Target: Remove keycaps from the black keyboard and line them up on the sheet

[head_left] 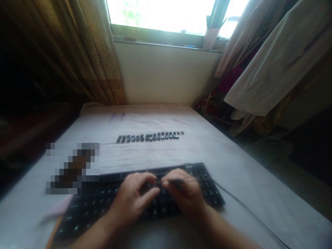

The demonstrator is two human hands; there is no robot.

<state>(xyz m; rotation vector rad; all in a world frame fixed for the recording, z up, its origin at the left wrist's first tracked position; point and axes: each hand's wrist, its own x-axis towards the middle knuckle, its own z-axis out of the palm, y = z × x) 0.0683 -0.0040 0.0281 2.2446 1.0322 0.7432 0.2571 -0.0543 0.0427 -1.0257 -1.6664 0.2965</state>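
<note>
A black keyboard [85, 207] lies at a slant on the sheet, with bare dark strips along its far side. Over its middle, my left hand [132, 193] is closed, its thumb and index finger pinching a small dark keycap [157, 182]. My right hand [188, 192] meets it from the other side, fingers closed around a thin dark tool [176, 181] whose tip points at the keycap. Blur hides the tool's exact kind. Beyond the keyboard, several loose keycaps [150, 136] stand in two rows.
A pixelated dark object [74, 167] lies left of the keyboard. The keyboard cable [246, 204] trails to the lower right. A pale sheet [223, 152] covers the surface. Behind are a curtain [95, 52], a window [160, 15] and hanging clothes [269, 65].
</note>
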